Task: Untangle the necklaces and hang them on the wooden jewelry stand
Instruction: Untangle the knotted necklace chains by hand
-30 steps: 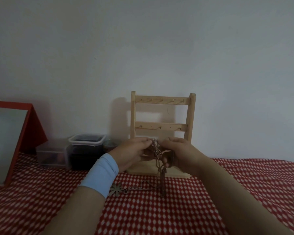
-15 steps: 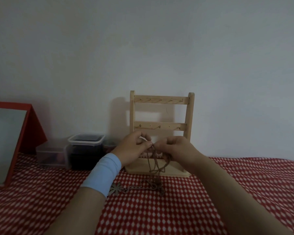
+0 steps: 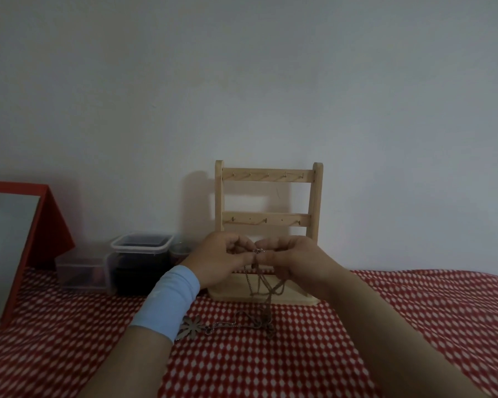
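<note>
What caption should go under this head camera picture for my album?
Two hands, left hand and right hand, pinch tangled necklaces before an empty wooden jewelry stand.

The left hand point(image 3: 222, 261) and right hand point(image 3: 296, 262) hide the wooden jewelry stand's point(image 3: 268, 196) lower rail — which chains point(image 3: 263, 285) they pinch is too fine to tell; the red-framed mirror point(image 3: 9, 248) is cut off at left.

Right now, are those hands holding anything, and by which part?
Yes. The left hand and right hand pinch the tangled necklaces at the top, by the clasp; the chains hang down to the tablecloth.
</note>
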The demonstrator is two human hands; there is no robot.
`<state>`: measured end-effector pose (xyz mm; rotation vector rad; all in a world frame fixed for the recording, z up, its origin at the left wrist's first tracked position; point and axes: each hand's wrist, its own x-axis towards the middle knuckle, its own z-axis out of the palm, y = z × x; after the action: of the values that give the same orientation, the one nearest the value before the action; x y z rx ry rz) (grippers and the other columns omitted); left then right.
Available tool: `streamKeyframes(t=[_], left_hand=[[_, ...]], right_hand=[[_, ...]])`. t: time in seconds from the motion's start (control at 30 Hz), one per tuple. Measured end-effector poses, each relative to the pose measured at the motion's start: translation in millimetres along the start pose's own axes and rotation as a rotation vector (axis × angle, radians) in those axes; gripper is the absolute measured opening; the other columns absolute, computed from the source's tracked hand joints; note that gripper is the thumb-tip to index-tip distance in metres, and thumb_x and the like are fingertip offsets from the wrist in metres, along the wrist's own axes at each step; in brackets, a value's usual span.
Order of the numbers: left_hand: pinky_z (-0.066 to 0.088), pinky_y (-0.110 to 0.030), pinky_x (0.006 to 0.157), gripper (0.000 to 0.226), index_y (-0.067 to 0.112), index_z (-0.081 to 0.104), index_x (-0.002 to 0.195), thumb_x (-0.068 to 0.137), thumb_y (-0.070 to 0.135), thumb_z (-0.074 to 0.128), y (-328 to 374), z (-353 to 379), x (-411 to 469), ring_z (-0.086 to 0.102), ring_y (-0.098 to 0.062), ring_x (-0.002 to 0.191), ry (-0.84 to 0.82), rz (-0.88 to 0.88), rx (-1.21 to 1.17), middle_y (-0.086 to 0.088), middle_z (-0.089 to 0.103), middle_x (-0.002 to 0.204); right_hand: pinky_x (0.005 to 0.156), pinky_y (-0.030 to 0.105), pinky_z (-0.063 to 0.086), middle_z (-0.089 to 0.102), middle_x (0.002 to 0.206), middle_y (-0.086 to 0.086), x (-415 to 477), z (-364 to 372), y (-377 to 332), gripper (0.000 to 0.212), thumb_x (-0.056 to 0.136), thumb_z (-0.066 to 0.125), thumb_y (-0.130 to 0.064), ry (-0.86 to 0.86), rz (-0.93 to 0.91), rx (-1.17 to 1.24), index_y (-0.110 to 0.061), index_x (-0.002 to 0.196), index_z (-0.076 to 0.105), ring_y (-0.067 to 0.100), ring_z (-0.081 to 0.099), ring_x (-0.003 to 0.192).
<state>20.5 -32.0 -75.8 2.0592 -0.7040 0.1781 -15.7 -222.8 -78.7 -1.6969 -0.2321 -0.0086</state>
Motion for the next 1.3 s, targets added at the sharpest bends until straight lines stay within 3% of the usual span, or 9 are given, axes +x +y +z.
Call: streamKeyframes(t=[0.2,0.33,0.43,0.57,0.77,0.9,1.0,1.17,1.3], left_hand=[[0.049,-0.024,0.084,0.012,0.025,0.072,0.097,0.094,0.027,0.061,4.3,-3.4,2.5,0.062,-0.006,0.091,-0.106,-0.039,0.236,0.012,0.069,0.093],[0.042,-0.019,0.070,0.012,0.030,0.066,0.093,0.097,0.032,0.055,6.8,-4.3,1.0,0.056,-0.003,0.084,-0.229,-0.070,0.366,0.015,0.062,0.089],[0.041,-0.020,0.068,0.014,0.029,0.067,0.089,0.096,0.033,0.055,7.8,-0.9,2.1,0.057,-0.003,0.082,-0.215,-0.061,0.441,0.013,0.064,0.090],[0.048,-0.026,0.070,0.025,0.022,0.073,0.092,0.097,0.034,0.052,6.9,0.7,4.6,0.061,-0.009,0.080,-0.098,-0.018,0.534,0.008,0.069,0.086],[0.050,-0.025,0.076,0.023,0.020,0.073,0.090,0.097,0.027,0.053,0.9,5.4,4.1,0.063,-0.007,0.083,0.029,-0.002,0.264,0.010,0.069,0.086],[0.049,-0.018,0.067,0.026,0.012,0.071,0.088,0.098,0.025,0.051,-0.6,17.3,5.3,0.064,-0.011,0.080,0.049,-0.106,0.007,0.001,0.069,0.084],[0.055,-0.031,0.085,0.028,0.017,0.072,0.098,0.100,0.033,0.049,2.9,21.3,4.6,0.069,-0.017,0.093,-0.011,-0.180,-0.299,-0.003,0.073,0.097],[0.055,-0.031,0.088,0.030,0.017,0.063,0.111,0.094,0.041,0.056,5.7,23.1,1.3,0.071,-0.018,0.090,-0.086,-0.112,-0.274,-0.003,0.076,0.096],[0.055,-0.020,0.073,0.018,0.008,0.066,0.103,0.092,0.023,0.064,7.2,18.6,0.9,0.073,-0.024,0.086,-0.104,-0.067,-0.293,-0.007,0.077,0.089]], right_hand=[[0.058,0.018,0.047,0.078,0.082,-0.005,0.3,2.6,3.2,0.011,0.084,0.082,-0.017,0.109,-0.030,-0.156,-0.013,0.094,0.082,0.002,0.060,0.058],[0.085,0.023,0.059,0.080,0.089,0.001,1.0,5.7,6.7,0.013,0.081,0.085,-0.016,0.074,-0.094,-0.275,-0.008,0.091,0.081,0.010,0.075,0.089],[0.070,0.015,0.056,0.077,0.079,-0.004,1.0,3.4,9.7,0.018,0.081,0.085,-0.019,0.083,-0.083,-0.327,-0.004,0.089,0.079,0.004,0.071,0.075],[0.055,0.022,0.057,0.072,0.071,-0.006,1.4,1.4,11.0,0.023,0.089,0.079,-0.022,0.111,-0.087,-0.326,0.001,0.090,0.074,0.005,0.065,0.061],[0.044,0.024,0.046,0.063,0.060,-0.001,0.3,-0.6,10.4,0.024,0.094,0.073,-0.024,0.098,-0.071,-0.325,-0.001,0.086,0.074,0.010,0.051,0.047],[0.067,0.029,0.062,0.073,0.076,0.001,-2.5,-3.7,5.1,0.012,0.092,0.074,-0.014,0.062,-0.083,-0.254,-0.005,0.087,0.078,0.012,0.066,0.065],[0.078,0.045,0.064,0.072,0.081,0.009,-4.3,-5.7,-0.8,0.023,0.099,0.065,-0.018,0.049,-0.079,-0.112,0.004,0.093,0.072,0.023,0.067,0.074],[0.084,0.055,0.058,0.067,0.092,0.029,-5.5,4.2,-3.6,0.043,0.105,0.047,-0.032,0.009,-0.077,-0.212,0.007,0.105,0.064,0.033,0.063,0.082],[0.088,0.053,0.058,0.075,0.093,0.020,-6.1,5.2,-4.6,0.051,0.107,0.044,-0.041,-0.021,-0.076,-0.232,0.004,0.105,0.068,0.028,0.070,0.085]])
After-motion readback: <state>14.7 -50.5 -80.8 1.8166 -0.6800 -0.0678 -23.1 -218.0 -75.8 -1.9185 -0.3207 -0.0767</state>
